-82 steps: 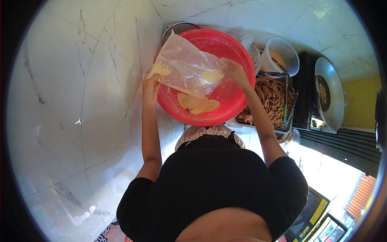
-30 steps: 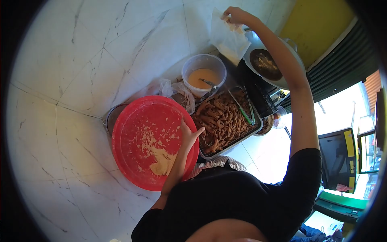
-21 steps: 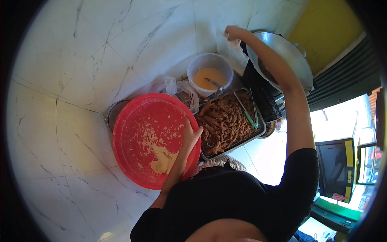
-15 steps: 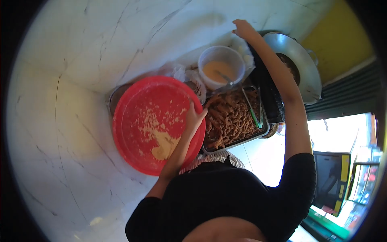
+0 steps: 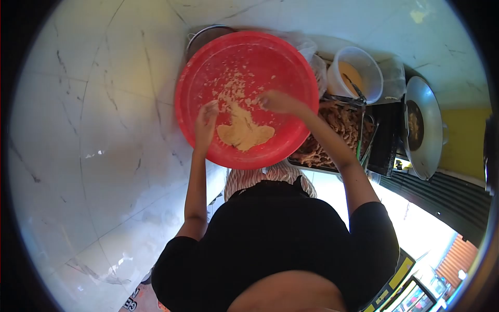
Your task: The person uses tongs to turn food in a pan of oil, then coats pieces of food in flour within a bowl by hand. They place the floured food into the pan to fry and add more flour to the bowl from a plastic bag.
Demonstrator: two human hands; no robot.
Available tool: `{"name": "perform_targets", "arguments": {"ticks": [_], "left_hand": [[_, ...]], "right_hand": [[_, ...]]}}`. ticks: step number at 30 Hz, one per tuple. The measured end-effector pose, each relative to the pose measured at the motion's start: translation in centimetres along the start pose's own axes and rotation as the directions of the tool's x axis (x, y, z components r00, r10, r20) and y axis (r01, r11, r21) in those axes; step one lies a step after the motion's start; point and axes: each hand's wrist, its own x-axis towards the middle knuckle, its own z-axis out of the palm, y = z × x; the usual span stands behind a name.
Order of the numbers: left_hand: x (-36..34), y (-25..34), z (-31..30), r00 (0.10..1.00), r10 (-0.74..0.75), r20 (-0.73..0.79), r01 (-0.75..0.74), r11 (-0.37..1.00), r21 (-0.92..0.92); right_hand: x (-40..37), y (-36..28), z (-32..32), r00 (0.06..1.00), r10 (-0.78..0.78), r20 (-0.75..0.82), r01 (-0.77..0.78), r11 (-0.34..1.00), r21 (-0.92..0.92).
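Observation:
A large red basin holds a mound of pale yellow flour, with clumps and crumbs scattered across its bottom. Above the basin's left side is my left hand, its fingers loosely bent and apart, with nothing visible in them. From the right, my right hand reaches over the basin, just above and beside the flour mound. Its fingers are curled together and slightly blurred; whether anything is inside them cannot be seen.
Right of the basin sits a tray of brown meat strips, with green-handled tongs on it. Behind it stands a white tub of orange-tan liquid. A large metal wok is at the far right. A marbled wall runs along the left.
My right hand has come from near the wall, beyond the tub, to above the flour. My left hand has left the basin's right side for its left. The view has shifted right.

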Motion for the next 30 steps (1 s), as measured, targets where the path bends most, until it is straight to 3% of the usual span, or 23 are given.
{"name": "perform_targets", "arguments": {"ticks": [2,3,4,5,6,7,9,12,13,14,16,18,22,24,25,27,30], "left_hand": [[-1.0,0.9,-3.0,0.987,-0.039,-0.157,0.06,0.99,0.126],[-1.4,1.1,-4.0,0.985,-0.051,-0.164,0.073,0.989,0.125],[-1.6,1.2,-4.9,0.979,0.015,-0.204,0.023,0.983,0.181],[-1.9,1.1,-5.8,0.967,0.083,-0.239,-0.025,0.971,0.237],[-2.1,0.7,-6.4,0.967,0.079,-0.242,-0.021,0.972,0.234],[-2.2,-0.3,-6.5,0.965,0.12,-0.232,-0.052,0.959,0.277],[-2.1,-0.6,-6.2,0.966,0.144,-0.216,-0.068,0.943,0.325],[-1.6,-0.4,-4.9,0.978,0.141,-0.152,-0.09,0.95,0.299],[-1.4,0.0,-4.5,0.979,0.178,-0.096,-0.122,0.9,0.419],[-1.2,-0.4,-4.5,0.975,0.217,-0.038,-0.166,0.839,0.519],[-1.0,0.0,-4.6,0.977,0.208,-0.042,-0.161,0.854,0.494],[-0.8,0.0,-4.9,0.977,0.206,-0.049,-0.16,0.871,0.465],[-1.1,-0.9,-5.1,0.971,0.236,-0.037,-0.194,0.869,0.454],[-1.0,-1.1,-5.2,0.968,0.249,-0.039,-0.205,0.868,0.451],[-1.0,-1.3,-5.2,0.964,0.262,-0.034,-0.22,0.866,0.449],[-1.1,-1.4,-5.4,0.96,0.279,-0.026,-0.238,0.86,0.451],[-1.0,-1.4,-5.3,0.962,0.271,-0.01,-0.236,0.852,0.467]], "right_hand": [[3.2,2.2,4.2,0.998,0.005,0.063,-0.001,0.998,-0.067],[4.3,1.8,5.5,0.993,0.018,0.116,-0.002,0.992,-0.129],[5.0,1.6,6.8,0.992,0.018,0.124,-0.003,0.992,-0.127],[5.3,1.3,8.3,0.992,0.126,0.016,-0.124,0.989,-0.085],[5.7,1.1,9.5,0.968,0.235,-0.091,-0.239,0.971,-0.032],[6.3,1.5,10.6,0.967,0.238,-0.094,-0.243,0.969,-0.044],[6.9,1.7,12.2,0.941,0.276,-0.195,-0.32,0.914,-0.251],[7.1,1.8,13.1,0.925,0.336,-0.176,-0.372,0.896,-0.245],[6.9,1.1,12.8,0.923,0.344,-0.174,-0.379,0.893,-0.244],[6.7,0.9,12.5,0.938,0.282,-0.2,-0.323,0.921,-0.218],[6.6,1.4,12.0,0.948,0.231,-0.218,-0.271,0.946,-0.176],[8.0,3.1,11.4,0.903,0.058,-0.425,-0.144,0.974,-0.174],[8.3,3.3,11.4,0.943,-0.039,-0.331,-0.039,0.974,-0.225],[8.2,2.5,13.0,0.969,-0.171,-0.177,0.123,0.959,-0.254],[7.6,2.4,13.9,0.969,-0.172,-0.176,0.124,0.96,-0.253],[6.4,2.1,15.1,0.965,-0.261,-0.024,0.248,0.94,-0.235],[4.7,2.5,13.8,0.989,-0.111,0.094,0.128,0.971,-0.201]]}}
